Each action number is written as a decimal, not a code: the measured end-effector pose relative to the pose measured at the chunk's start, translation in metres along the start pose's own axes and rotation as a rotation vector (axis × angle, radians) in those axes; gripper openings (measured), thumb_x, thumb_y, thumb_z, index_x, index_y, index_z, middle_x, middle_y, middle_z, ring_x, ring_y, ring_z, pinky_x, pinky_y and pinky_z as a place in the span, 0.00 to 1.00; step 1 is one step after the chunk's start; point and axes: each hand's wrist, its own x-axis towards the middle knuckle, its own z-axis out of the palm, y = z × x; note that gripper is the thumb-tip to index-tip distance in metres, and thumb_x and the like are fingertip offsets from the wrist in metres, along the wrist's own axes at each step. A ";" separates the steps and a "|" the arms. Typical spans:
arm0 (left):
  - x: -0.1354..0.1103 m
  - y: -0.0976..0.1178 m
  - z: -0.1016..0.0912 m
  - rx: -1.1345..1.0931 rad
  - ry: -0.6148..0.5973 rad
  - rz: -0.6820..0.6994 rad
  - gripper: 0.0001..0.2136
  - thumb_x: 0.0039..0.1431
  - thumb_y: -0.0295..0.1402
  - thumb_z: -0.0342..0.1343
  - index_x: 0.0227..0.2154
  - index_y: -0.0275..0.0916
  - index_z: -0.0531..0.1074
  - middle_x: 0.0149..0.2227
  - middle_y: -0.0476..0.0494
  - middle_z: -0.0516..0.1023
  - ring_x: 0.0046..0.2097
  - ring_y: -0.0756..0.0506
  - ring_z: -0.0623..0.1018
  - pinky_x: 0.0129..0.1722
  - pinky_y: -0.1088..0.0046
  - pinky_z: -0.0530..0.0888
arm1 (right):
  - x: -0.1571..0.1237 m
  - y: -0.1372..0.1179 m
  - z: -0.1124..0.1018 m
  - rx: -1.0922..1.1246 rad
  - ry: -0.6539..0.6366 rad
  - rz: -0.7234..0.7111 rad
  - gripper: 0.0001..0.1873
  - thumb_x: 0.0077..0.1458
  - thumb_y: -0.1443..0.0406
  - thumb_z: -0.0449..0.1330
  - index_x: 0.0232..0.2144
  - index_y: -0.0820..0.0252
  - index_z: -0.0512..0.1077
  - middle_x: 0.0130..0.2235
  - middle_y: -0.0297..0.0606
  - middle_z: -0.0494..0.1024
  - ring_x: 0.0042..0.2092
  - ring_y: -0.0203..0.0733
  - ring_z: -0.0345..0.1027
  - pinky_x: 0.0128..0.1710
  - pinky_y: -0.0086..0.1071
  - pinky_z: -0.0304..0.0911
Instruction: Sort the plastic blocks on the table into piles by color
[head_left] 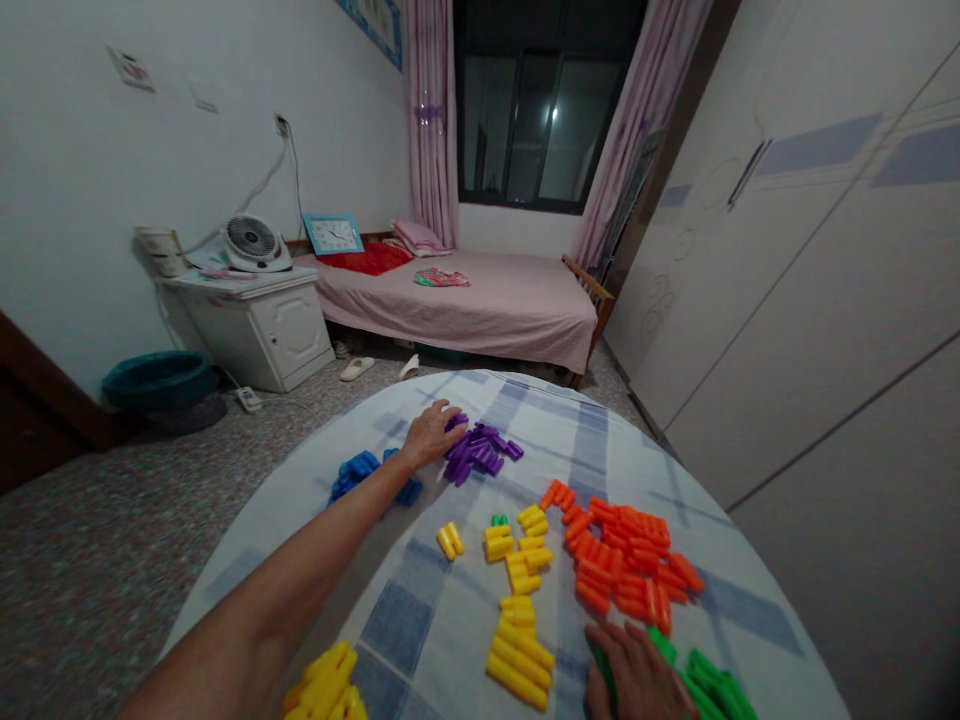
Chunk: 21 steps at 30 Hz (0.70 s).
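My left hand reaches across to the far side of the table, its fingertips closed around a purple plastic piece at the left edge of the purple pile. Just left of that wrist lie blue pieces, partly behind my forearm. At the near edge, my right hand pinches a dark green piece between thumb and fingers. Beside it are green pieces, cut off by the frame. Orange pieces spread beyond that hand. Yellow ribbed pieces run in clusters up the middle, with a small green piece among them.
A checked cloth covers the round table. More yellow pieces lie near my left forearm. Beyond stand a bed, a white cabinet with a fan, and a bin. A wardrobe lines the right.
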 end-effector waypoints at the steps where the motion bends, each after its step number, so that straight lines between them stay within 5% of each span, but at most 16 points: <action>1: -0.014 -0.004 -0.008 -0.042 0.046 0.042 0.18 0.61 0.41 0.47 0.51 0.41 0.69 0.58 0.39 0.64 0.57 0.43 0.67 0.56 0.65 0.65 | 0.003 -0.002 -0.003 0.004 -0.009 0.006 0.14 0.51 0.59 0.57 0.39 0.54 0.75 0.39 0.36 0.79 0.44 0.48 0.69 0.46 0.39 0.59; 4: -0.068 -0.026 -0.027 -0.116 0.206 0.122 0.17 0.61 0.39 0.47 0.49 0.40 0.70 0.56 0.39 0.65 0.57 0.43 0.67 0.57 0.62 0.65 | 0.012 -0.011 -0.013 0.034 -0.053 0.098 0.13 0.53 0.61 0.55 0.39 0.56 0.74 0.39 0.38 0.78 0.45 0.49 0.68 0.47 0.41 0.58; 9: -0.173 -0.069 -0.038 -0.053 0.327 -0.047 0.18 0.61 0.41 0.47 0.49 0.40 0.69 0.55 0.38 0.66 0.56 0.40 0.67 0.56 0.55 0.67 | 0.019 -0.025 -0.023 0.073 -0.105 0.207 0.14 0.54 0.63 0.52 0.39 0.57 0.74 0.42 0.41 0.77 0.49 0.50 0.65 0.51 0.44 0.55; 12: -0.216 -0.071 -0.038 -0.069 0.303 -0.090 0.16 0.60 0.40 0.48 0.47 0.41 0.70 0.53 0.39 0.68 0.55 0.40 0.69 0.55 0.54 0.68 | 0.019 -0.028 -0.025 0.073 -0.146 0.248 0.14 0.54 0.64 0.52 0.40 0.58 0.74 0.44 0.41 0.76 0.50 0.50 0.64 0.52 0.45 0.54; 15: -0.242 -0.039 -0.044 -0.128 0.173 0.005 0.14 0.60 0.38 0.49 0.45 0.43 0.71 0.51 0.41 0.71 0.53 0.41 0.72 0.53 0.57 0.71 | 0.019 -0.028 -0.026 0.060 -0.161 0.245 0.14 0.54 0.64 0.52 0.41 0.58 0.73 0.45 0.42 0.75 0.51 0.50 0.63 0.52 0.44 0.53; 21: -0.271 0.076 -0.035 -0.209 0.008 0.239 0.16 0.59 0.35 0.51 0.51 0.49 0.67 0.57 0.42 0.67 0.58 0.41 0.67 0.55 0.58 0.70 | 0.023 -0.029 -0.029 0.062 -0.197 0.247 0.14 0.55 0.65 0.52 0.41 0.59 0.73 0.43 0.42 0.75 0.49 0.48 0.63 0.51 0.42 0.53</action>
